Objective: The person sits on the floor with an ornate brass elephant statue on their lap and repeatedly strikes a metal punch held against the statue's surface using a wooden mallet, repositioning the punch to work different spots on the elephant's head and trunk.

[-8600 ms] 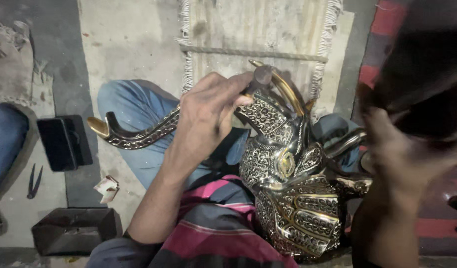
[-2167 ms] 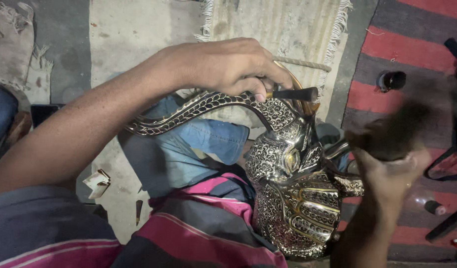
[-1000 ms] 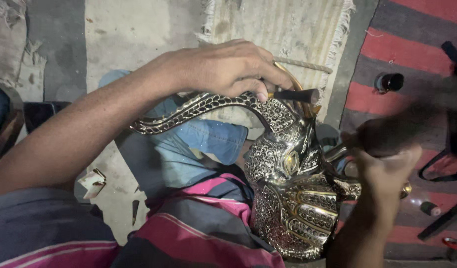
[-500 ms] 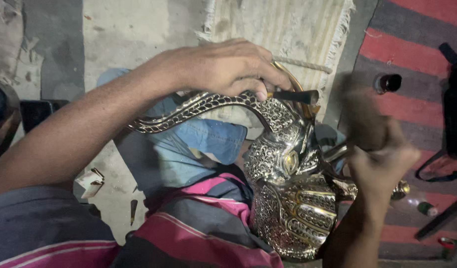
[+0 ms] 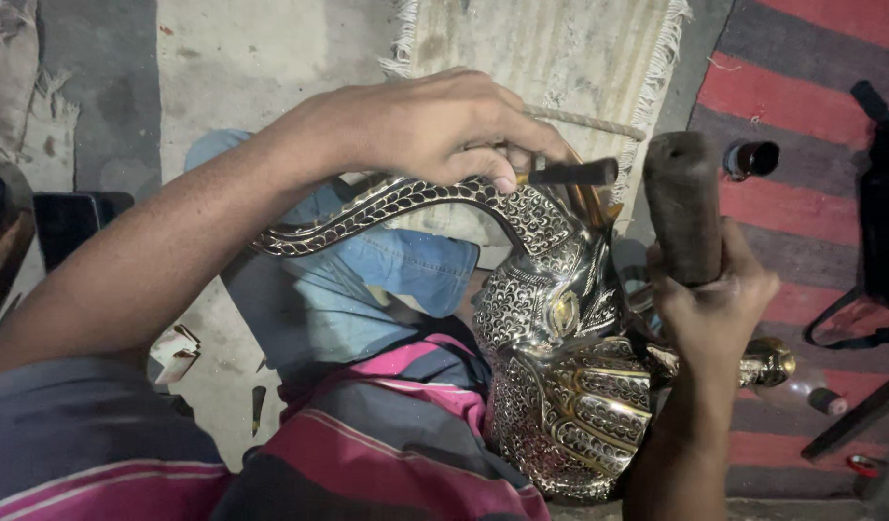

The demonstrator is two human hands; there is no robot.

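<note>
On our lap, above the blue jeans and the striped pink and grey shirt, we are resting an ornate metal helmet (image 5: 560, 386), silver with gold patterning, with a long curved horn (image 5: 387, 207) sweeping out to our left. Our left hand (image 5: 425, 130) is lying over the top of the helmet where the horn joins it, fingers curled and pressed together around a thin dark chisel (image 5: 570, 174); its tip is sticking out to the right just past the fingertips, close over the helmet's crown. The helmet is sitting directly under this grip, touching the underside of the hand.

Our right hand (image 5: 710, 314) is closing tight around a thick dark wooden mallet (image 5: 684, 203), which is standing nearly upright just to the right of the chisel's end and apart from it. This grip is sitting beside the helmet's right side.

Beyond the helmet a fringed beige mat (image 5: 560, 58) is lying on the concrete floor, and a red and grey striped rug (image 5: 811, 125) is spreading to the right, carrying a small dark tube (image 5: 750, 158).
</note>
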